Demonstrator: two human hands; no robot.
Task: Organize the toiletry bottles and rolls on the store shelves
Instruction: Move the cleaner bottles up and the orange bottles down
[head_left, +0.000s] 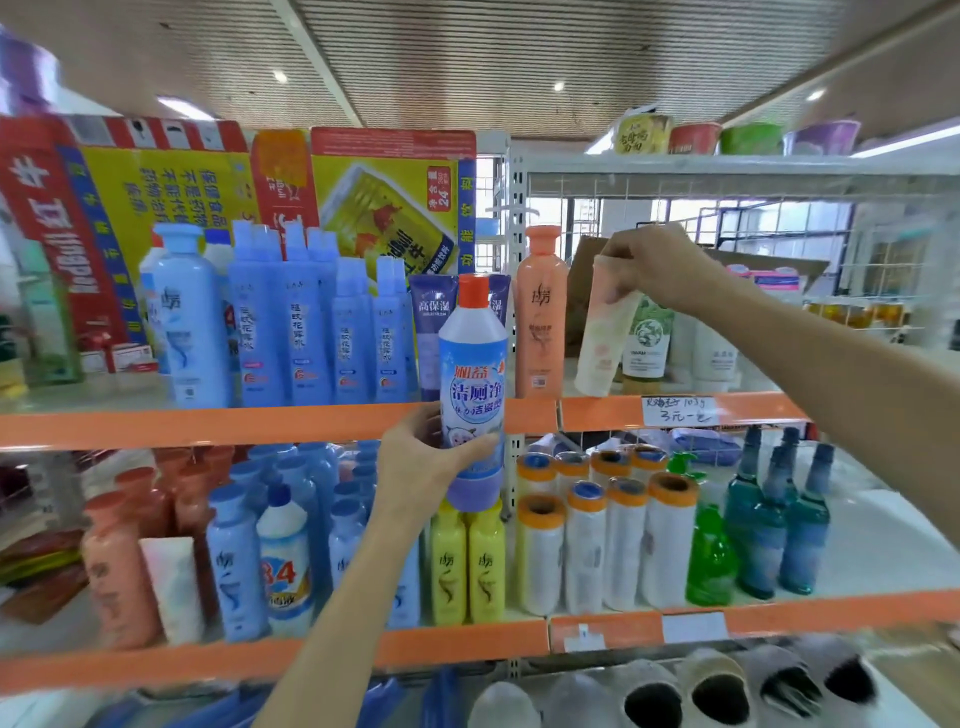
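My left hand (431, 457) grips a blue-and-white cleaner bottle (472, 374) with an orange cap, held upright in front of the upper shelf's orange edge (208, 423). My right hand (654, 265) holds a pale peach tube (605, 338) by its top, tilted, its lower end just above the upper right shelf. An orange shampoo bottle (540, 312) stands between the two. Blue bottles (306, 322) line the upper left shelf. White rolls with orange ends (608, 535) stand on the lower right shelf.
Yellow bottles (467, 561), peach bottles (119, 561) and blue bottles fill the lower left shelf. Green and teal bottles (769, 525) stand lower right. A white-green bottle (647, 338) sits behind the tube. Cardboard boxes (384, 202) back the upper left shelf. Slippers (717, 686) lie below.
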